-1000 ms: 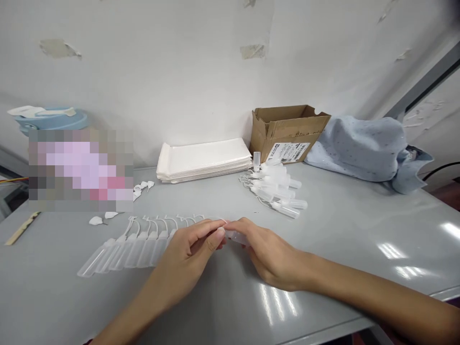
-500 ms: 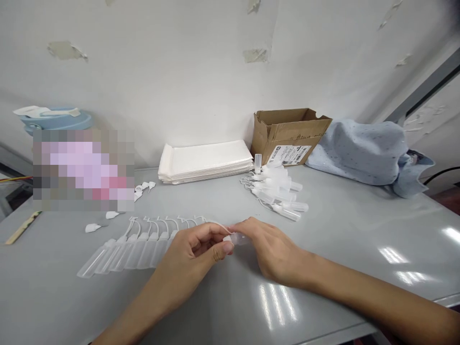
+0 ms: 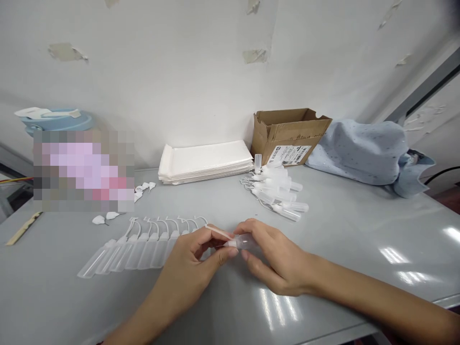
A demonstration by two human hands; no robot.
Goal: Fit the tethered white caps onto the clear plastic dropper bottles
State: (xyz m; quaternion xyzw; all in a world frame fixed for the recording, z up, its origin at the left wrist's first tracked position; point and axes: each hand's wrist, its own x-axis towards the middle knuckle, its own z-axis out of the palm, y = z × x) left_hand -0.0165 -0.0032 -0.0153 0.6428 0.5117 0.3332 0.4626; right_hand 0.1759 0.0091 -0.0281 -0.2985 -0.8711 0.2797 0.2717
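Note:
Between both hands, over the grey table, is a translucent plastic squeeze bottle (image 3: 247,241) with a white needle-tip cap and a thin strap. My left hand (image 3: 196,261) pinches the white cap, thumb below and fingers above. My right hand (image 3: 278,258) grips the bottle body, thumb and forefinger closed around it; its base is hidden by the palm. Left of my left hand lies a row of similar capped bottles (image 3: 138,251), their straps curling away from me. Beyond it are loose white needle tips (image 3: 98,220).
A pile of more bottles (image 3: 276,191) lies before a cardboard box (image 3: 292,136) at the back. Left of it is a stack of white padded envelopes (image 3: 204,163). Blue-grey cloth (image 3: 359,151) lies at the right, a blue tub (image 3: 57,120) at the back left.
My right hand has shifted its hold on the bottle, so its thumb and more of the bottle now show. One loose needle tip at the left has rolled towards its neighbour.

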